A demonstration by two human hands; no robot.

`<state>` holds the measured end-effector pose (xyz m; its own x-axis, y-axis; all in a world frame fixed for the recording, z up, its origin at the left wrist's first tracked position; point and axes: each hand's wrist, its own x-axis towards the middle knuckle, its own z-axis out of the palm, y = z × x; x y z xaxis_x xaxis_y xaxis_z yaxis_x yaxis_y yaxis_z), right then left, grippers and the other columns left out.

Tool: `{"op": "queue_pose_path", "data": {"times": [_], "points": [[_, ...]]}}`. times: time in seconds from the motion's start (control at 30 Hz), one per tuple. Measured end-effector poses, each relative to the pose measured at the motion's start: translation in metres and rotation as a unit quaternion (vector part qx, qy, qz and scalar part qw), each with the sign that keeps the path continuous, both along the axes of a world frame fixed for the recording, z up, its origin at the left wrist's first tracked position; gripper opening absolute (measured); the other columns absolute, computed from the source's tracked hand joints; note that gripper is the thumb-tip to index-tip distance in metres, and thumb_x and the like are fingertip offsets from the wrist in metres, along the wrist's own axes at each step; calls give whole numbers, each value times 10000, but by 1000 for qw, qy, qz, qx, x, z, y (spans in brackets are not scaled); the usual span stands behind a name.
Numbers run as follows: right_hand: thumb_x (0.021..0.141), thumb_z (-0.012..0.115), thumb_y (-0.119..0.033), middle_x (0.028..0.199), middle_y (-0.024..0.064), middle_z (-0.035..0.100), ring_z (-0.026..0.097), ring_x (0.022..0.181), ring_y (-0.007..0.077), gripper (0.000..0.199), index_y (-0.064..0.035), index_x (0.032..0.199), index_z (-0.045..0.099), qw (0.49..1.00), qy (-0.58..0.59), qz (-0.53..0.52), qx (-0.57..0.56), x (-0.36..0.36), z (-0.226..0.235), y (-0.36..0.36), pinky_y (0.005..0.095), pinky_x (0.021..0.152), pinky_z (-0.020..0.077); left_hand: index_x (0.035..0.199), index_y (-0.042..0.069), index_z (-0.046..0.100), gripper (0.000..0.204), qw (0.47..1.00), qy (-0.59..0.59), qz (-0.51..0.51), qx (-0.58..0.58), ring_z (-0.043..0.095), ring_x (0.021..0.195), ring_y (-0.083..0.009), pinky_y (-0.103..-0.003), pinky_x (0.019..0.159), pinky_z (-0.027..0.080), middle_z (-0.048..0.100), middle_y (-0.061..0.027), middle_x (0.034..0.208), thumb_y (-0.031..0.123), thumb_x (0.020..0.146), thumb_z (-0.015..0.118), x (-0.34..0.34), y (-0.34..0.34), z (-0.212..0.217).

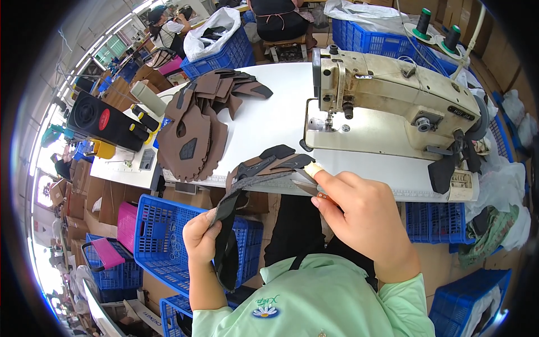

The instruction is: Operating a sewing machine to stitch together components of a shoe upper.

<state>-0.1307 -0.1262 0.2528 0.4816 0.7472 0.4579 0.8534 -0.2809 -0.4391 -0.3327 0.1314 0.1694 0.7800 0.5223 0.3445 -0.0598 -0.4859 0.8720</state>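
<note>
My left hand (201, 233) is closed on a brown-and-black fabric piece (259, 167) with a grey edge. Its dark lower part (226, 247) hangs below that hand, and its upper part spans across to my right hand (359, 210), over the table's front edge. Inside my closed right hand is a pair of thread snips (306, 184), their metal blades pointing left beside the fabric. The index fingertip, wrapped in something pale yellow, is at the fabric's right end. Beyond my left hand, a stack of brown cut pieces (193, 126) with black patches lies on the white table (281, 78).
A beige sewing machine (387, 101) stands on the table's right, with black thread cones (423, 23) behind it. Blue plastic baskets (163, 238) are at left, below the table edge, and beyond the table. A black box-shaped device (104, 121) stands at left. Other people sit farther back.
</note>
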Motion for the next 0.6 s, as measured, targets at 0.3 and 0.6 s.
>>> {"op": "queue_pose_path", "data": {"times": [0.3,0.6], "points": [[834,710,-145,678,67,546,598,579,256,372,-42,1185,642,1000,19,-8,12,2,-2,0,381,507,460,1084,-63,692,334,1000,-8,0,6,622,728,-157,-253,684,467,679,-87,848,-123,766,609,0,1,-3],[810,742,-96,763,111,651,627,621,253,390,-39,1190,671,991,129,21,38,11,-6,-1,328,569,484,1076,-66,694,347,1000,-21,1,17,633,733,-175,-259,697,474,688,-107,864,-122,744,607,-3,4,-7]]}}
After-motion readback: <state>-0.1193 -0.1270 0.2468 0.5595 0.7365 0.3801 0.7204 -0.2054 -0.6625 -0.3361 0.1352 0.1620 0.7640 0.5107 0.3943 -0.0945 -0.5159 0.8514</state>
